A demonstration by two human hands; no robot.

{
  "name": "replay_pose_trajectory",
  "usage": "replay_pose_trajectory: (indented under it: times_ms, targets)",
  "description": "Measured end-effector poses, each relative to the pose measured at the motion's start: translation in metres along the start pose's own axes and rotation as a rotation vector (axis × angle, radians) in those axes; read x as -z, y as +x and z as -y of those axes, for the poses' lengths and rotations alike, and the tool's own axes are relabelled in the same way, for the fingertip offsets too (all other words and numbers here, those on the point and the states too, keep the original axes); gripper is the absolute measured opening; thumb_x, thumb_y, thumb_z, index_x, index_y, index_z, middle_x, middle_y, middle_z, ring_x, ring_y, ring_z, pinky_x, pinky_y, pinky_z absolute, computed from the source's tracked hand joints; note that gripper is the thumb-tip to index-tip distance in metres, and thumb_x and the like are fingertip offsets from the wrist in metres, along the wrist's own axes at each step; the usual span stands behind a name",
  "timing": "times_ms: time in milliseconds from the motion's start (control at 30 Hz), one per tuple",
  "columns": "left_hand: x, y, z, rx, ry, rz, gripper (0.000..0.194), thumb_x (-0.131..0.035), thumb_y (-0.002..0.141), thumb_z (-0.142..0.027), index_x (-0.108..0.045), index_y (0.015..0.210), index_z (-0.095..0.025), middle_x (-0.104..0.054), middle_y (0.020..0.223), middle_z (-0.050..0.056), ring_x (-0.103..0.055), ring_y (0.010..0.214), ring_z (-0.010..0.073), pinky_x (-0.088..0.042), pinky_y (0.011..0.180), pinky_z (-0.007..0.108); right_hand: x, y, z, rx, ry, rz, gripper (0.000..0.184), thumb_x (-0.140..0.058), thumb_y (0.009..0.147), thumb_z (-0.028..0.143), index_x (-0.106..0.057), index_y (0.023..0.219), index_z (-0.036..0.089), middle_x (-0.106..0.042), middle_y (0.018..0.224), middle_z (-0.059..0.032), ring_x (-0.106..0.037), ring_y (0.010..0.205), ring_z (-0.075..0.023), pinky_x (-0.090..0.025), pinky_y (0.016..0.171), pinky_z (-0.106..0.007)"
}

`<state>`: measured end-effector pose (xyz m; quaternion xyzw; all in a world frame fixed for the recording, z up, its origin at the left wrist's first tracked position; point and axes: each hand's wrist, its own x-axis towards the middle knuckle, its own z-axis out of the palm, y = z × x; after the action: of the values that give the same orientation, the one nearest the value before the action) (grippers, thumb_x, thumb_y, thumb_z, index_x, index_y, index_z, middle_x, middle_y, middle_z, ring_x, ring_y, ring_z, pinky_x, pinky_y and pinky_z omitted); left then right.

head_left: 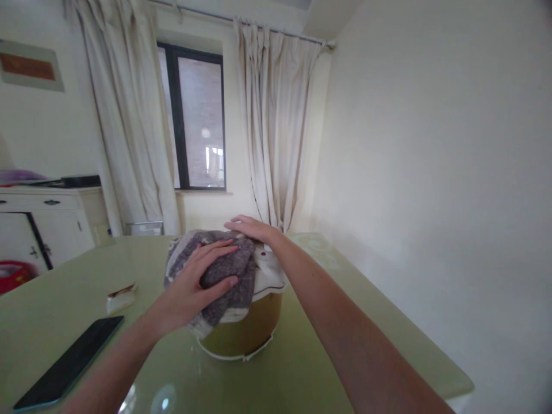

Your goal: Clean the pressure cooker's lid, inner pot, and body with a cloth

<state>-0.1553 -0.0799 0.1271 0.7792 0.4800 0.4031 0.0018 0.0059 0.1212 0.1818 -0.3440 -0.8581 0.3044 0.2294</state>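
A heap of cloth sits on top of a yellowish-brown bucket (261, 323), and parts of it hang over the rim. My left hand (196, 287) lies on the grey fuzzy cloth (241, 261) at the near left side of the heap, its fingers and thumb spread apart. Across the far top of the heap rests my right hand (250, 227), fingers stretched out flat. A white cloth (268, 275) with a dark edge line and a small red spot shows at the right, beside my right forearm. Low around the bucket hangs its white handle (244, 357). The bucket's inside is hidden.
The bucket stands on a glossy green table (319, 368). On the left lie a dark phone or tablet (71, 362) and a small pale packet (121, 298). A white cabinet (71, 218), curtains (280, 115) and a window (200, 121) are behind; a wall (431, 172) stands right.
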Motion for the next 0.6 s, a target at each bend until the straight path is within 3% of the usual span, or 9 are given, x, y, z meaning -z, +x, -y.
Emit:
replay_pose_trajectory:
  times_ms: [67, 200, 400, 533, 600]
  targets:
    - [0.004, 0.000, 0.014, 0.063, -0.021, -0.063, 0.057, -0.066, 0.094, -0.062, -0.063, 0.143, -0.033, -0.061, 0.157, 0.005, -0.049, 0.150, 0.0315, -0.021, 0.134, 0.058, -0.001, -0.001, 0.002, -0.003, 0.006, -0.008, 0.068, -0.065, 0.093, 0.074, -0.068, 0.135, 0.021, -0.063, 0.154, -0.0104, -0.060, 0.137, -0.0301, -0.042, 0.119, -0.041]
    - [0.009, 0.013, 0.039, 0.265, -0.127, -0.146, 0.071, -0.065, 0.089, -0.067, -0.060, 0.145, -0.023, -0.061, 0.155, 0.010, -0.053, 0.145, 0.0340, -0.035, 0.128, 0.053, -0.002, -0.002, 0.003, -0.020, 0.023, -0.002, 0.062, -0.065, 0.094, 0.072, -0.069, 0.132, 0.023, -0.064, 0.152, -0.0094, -0.061, 0.134, -0.0288, -0.044, 0.116, -0.040]
    - [-0.002, 0.013, 0.070, 0.665, -0.555, -0.210, 0.087, -0.057, 0.091, -0.072, -0.044, 0.160, -0.021, -0.063, 0.155, 0.013, -0.063, 0.138, 0.0328, -0.051, 0.117, 0.045, -0.001, -0.006, 0.007, -0.036, 0.019, -0.020, 0.054, -0.067, 0.095, 0.066, -0.069, 0.128, 0.023, -0.066, 0.149, -0.0101, -0.063, 0.131, -0.0290, -0.045, 0.114, -0.039]
    - [-0.025, -0.023, 0.088, 0.635, -0.580, -0.352, 0.081, -0.048, 0.091, -0.080, -0.061, 0.145, -0.020, -0.066, 0.151, 0.013, -0.056, 0.146, 0.0336, -0.040, 0.126, 0.047, -0.001, -0.007, 0.007, -0.036, 0.024, -0.022, 0.045, -0.066, 0.097, 0.062, -0.070, 0.121, 0.024, -0.069, 0.143, -0.0085, -0.063, 0.131, -0.0283, -0.044, 0.114, -0.040]
    - [-0.039, -0.044, 0.087, 0.630, -0.523, -0.427, 0.080, -0.048, 0.092, -0.079, -0.061, 0.145, -0.021, -0.065, 0.152, 0.013, -0.051, 0.150, 0.0345, -0.033, 0.130, 0.051, -0.001, -0.005, 0.006, -0.041, 0.033, -0.027, 0.045, -0.067, 0.096, 0.062, -0.070, 0.119, 0.024, -0.070, 0.140, -0.0074, -0.064, 0.129, -0.0282, -0.045, 0.113, -0.040]
